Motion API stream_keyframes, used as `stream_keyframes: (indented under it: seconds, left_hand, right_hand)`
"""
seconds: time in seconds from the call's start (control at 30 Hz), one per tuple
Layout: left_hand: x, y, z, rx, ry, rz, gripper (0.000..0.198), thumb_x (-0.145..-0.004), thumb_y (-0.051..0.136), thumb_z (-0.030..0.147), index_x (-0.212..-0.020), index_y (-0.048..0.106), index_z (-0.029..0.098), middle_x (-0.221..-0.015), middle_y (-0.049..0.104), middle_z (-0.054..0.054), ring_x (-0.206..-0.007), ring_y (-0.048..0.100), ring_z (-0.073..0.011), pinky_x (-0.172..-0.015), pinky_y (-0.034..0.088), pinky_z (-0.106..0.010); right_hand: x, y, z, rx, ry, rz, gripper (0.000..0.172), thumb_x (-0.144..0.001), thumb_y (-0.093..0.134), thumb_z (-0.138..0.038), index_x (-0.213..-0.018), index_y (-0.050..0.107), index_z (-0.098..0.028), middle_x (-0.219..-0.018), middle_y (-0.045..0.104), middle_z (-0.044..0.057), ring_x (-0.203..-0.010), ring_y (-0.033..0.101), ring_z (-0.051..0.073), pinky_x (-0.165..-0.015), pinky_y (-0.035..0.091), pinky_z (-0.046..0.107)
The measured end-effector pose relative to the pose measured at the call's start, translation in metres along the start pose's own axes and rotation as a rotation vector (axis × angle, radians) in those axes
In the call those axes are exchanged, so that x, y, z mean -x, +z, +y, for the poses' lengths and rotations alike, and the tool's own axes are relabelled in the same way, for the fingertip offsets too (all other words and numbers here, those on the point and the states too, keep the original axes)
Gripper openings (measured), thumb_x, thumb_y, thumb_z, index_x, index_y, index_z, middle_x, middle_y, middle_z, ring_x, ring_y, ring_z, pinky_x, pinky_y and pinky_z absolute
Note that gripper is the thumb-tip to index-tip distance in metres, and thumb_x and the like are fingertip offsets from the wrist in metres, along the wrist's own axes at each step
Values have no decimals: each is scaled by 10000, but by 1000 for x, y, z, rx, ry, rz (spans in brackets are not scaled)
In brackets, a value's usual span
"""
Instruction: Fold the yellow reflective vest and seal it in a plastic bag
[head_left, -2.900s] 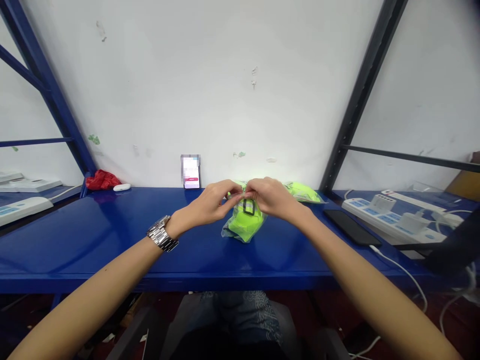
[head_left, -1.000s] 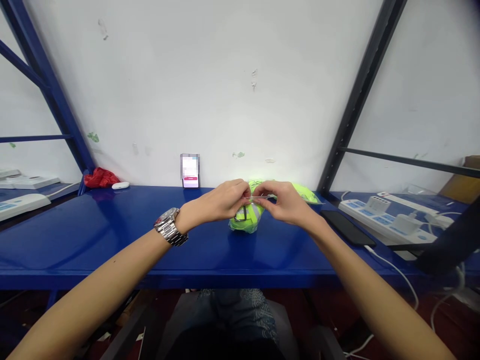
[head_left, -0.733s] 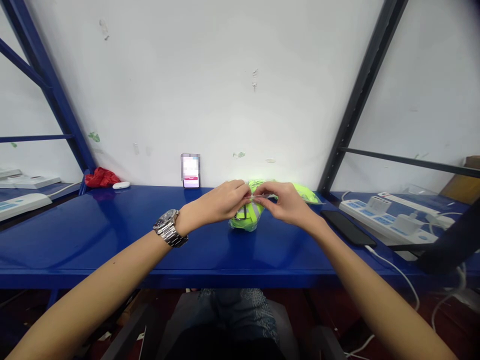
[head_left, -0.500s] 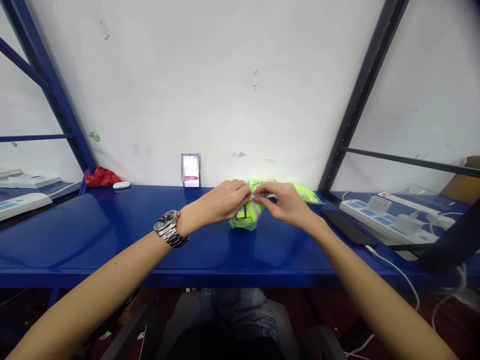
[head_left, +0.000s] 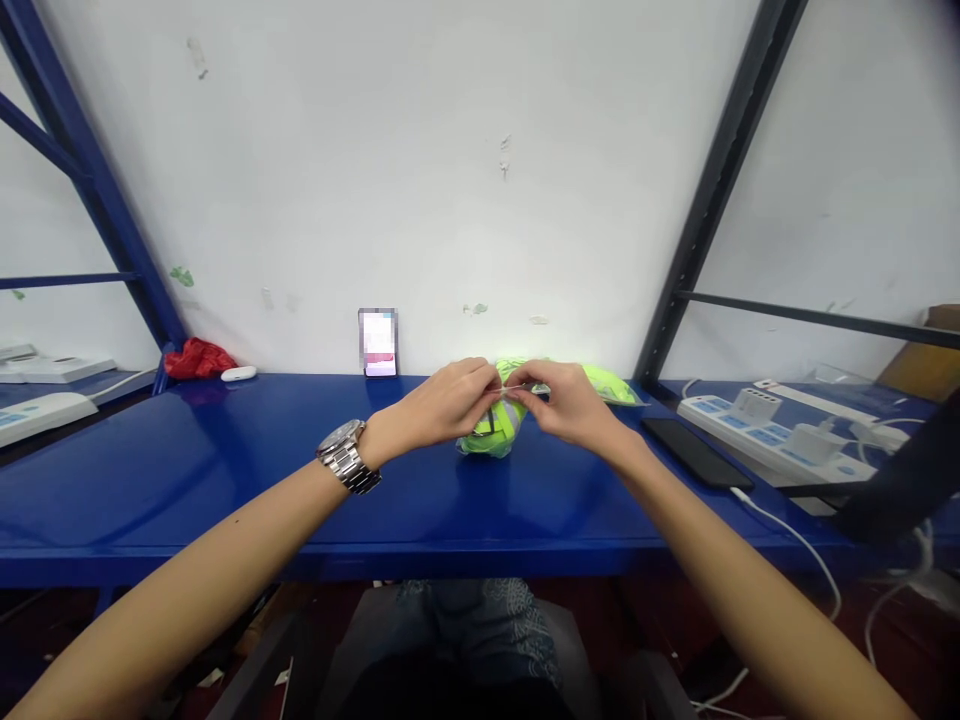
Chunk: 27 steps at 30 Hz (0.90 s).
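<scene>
A clear plastic bag with folded neon-yellow material and grey strips (head_left: 491, 430) hangs or stands just above the blue table (head_left: 300, 510), under my fingers. My left hand (head_left: 461, 400) pinches the bag's top edge from the left, fingers pressed together. From the right, my right hand (head_left: 559, 400) pinches the same edge between thumb and forefinger, close to the left fingertips. More neon-yellow material in clear plastic (head_left: 611, 385) lies behind my right hand, by the wall. Whether the bag touches the table I cannot tell.
A lit phone (head_left: 379, 343) leans on the wall. Red cloth (head_left: 199, 359) and a white case (head_left: 238, 374) lie at the back left. At the right are a black phone (head_left: 697, 453) with a white cable, and a power strip (head_left: 750, 425) beyond the dark post.
The view has shifted slightly. Both hands keep their pinch on the bag's edge, with only a small shift of the fingers.
</scene>
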<state>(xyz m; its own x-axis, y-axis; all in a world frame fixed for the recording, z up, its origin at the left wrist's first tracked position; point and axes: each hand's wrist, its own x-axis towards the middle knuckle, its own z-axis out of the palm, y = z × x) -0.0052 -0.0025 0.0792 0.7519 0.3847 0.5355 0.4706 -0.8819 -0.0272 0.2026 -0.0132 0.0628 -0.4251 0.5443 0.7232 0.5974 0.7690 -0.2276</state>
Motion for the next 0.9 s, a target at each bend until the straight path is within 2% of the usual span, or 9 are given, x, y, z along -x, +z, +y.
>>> stream_keyframes:
  seconds: [0.23,0.4,0.7,0.9]
  left_hand:
    - [4,-7,1,-8,-25,-53,163,-970,395,221,-892,525,161,-848,589,-81,-709,521,-149,-637,431,-295]
    - [4,-5,0,-15,-10,-66,140,-961,409,195,-891,524,157,-850,588,-77,-702,516,-142,-639,434,-289]
    - [1,3,-6,-76,69,-30,183,-967,376,166,-889,542,160,-829,596,-80,-756,539,-163,-683,452,-305]
    - [3,4,-9,-144,118,12,221,-974,348,166,-850,531,169,-770,586,-66,-690,499,-154,-622,417,-295]
  right_hand:
    - [0,5,-2,-39,5,5,78,-832,591,-151,-831,660,-187,-803,714,37,-728,638,169,-663,462,291]
    - [3,7,-3,-29,12,11,90,-826,584,-134,-827,657,-186,-791,709,35,-712,632,167,-648,460,289]
    - [4,12,-2,19,24,73,107,-811,592,-142,-764,673,-194,-752,725,32,-682,652,172,-634,464,287]
    - [3,19,-2,76,-70,128,127,-807,568,-124,-738,660,-179,-715,708,51,-648,639,178,-611,452,284]
